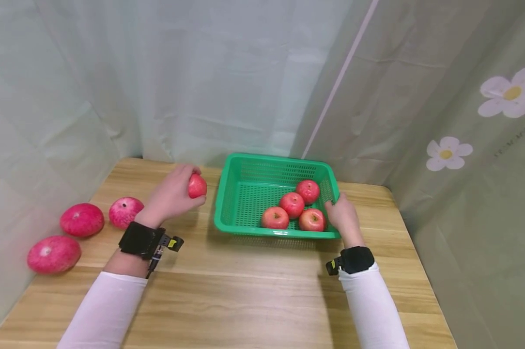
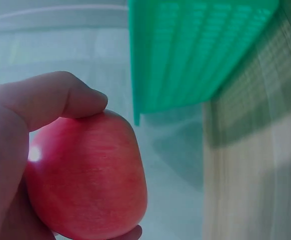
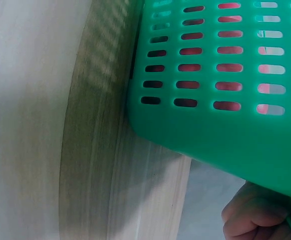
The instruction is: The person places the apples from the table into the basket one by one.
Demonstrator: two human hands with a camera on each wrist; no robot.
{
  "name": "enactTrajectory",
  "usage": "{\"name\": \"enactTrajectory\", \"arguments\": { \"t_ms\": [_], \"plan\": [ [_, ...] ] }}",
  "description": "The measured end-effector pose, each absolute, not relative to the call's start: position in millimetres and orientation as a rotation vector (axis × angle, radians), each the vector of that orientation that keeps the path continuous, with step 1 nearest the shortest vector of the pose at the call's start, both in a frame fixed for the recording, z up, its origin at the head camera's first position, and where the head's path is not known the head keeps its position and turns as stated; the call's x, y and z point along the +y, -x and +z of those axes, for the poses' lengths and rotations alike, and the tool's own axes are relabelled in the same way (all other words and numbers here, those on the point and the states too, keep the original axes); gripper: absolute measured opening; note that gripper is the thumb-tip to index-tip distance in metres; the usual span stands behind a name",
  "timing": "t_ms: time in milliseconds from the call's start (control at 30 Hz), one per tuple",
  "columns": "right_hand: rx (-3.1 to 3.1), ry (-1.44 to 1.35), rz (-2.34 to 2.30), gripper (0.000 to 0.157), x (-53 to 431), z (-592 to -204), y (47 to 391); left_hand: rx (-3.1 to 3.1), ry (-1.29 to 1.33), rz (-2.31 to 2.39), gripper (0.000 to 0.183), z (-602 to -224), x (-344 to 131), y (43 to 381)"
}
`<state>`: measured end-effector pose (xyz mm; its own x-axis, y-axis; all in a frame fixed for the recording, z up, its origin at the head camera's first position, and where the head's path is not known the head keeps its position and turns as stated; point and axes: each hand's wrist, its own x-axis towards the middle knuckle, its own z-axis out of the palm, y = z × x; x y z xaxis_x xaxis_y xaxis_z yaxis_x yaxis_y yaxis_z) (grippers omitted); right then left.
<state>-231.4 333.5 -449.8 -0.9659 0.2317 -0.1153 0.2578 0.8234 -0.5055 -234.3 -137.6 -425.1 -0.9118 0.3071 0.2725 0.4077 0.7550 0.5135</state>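
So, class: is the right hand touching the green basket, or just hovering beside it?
Touching. In the right wrist view the curled fingers press against the green basket under its rim; the head view shows the right hand gripping its near right corner.

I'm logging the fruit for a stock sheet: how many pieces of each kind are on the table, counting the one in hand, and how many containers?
Small red apples: 5, with four in the green basket and one held in the left hand
Large pink-red fruits at the table's left edge: 3
Baskets: 1, gripped at its rim by the right hand
Total: 9
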Motion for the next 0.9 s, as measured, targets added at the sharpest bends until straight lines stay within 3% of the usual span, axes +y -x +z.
{"name": "enactTrajectory", "arguments": {
  "t_ms": [500, 900],
  "plan": [
    [2.955, -0.389, -0.823, 0.061, 337, -450, 232, -2.763, 0.771, -0.895, 0.068, -405, -84, 235],
    [2.986, -0.373, -0.813, 0.057, 335, -452, 232, -2.777, 0.984, -0.737, 0.056, -393, -46, 248]
  ]
}}
